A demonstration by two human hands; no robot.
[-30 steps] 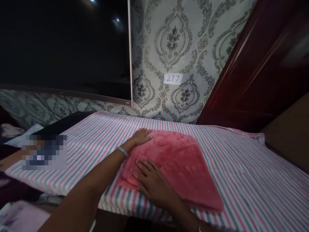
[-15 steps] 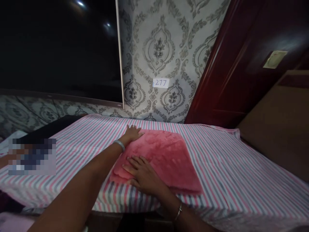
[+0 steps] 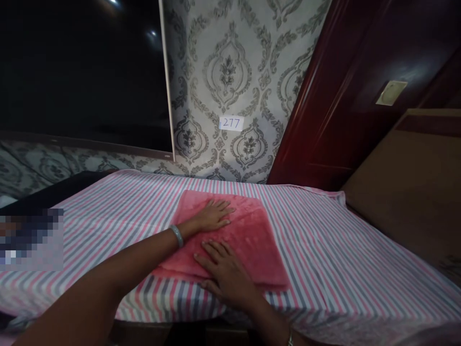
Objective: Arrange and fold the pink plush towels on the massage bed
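A folded pink plush cloth [image 3: 252,240] lies flat on a striped cover of pink, grey and white [image 3: 317,230]. My left hand [image 3: 213,215], with a bracelet at its wrist, rests palm down on the cloth's upper middle, fingers spread. Nearer to me, my right hand [image 3: 228,274] lies on the cloth's lower part, its fingers also spread and flat. Neither hand grips anything. Part of the cloth's lower left is hidden behind my left forearm.
Behind the cover stands a patterned wall with a paper label marked 277 [image 3: 231,123]. A large dark screen [image 3: 82,77] is at the upper left. A dark red wooden panel [image 3: 324,96] and a brown board [image 3: 410,192] stand on the right. A blurred patch covers the left edge.
My left hand has slid from the cloth's upper left edge toward its middle. My right hand has shifted slightly right and nearer. The view has turned a little right.
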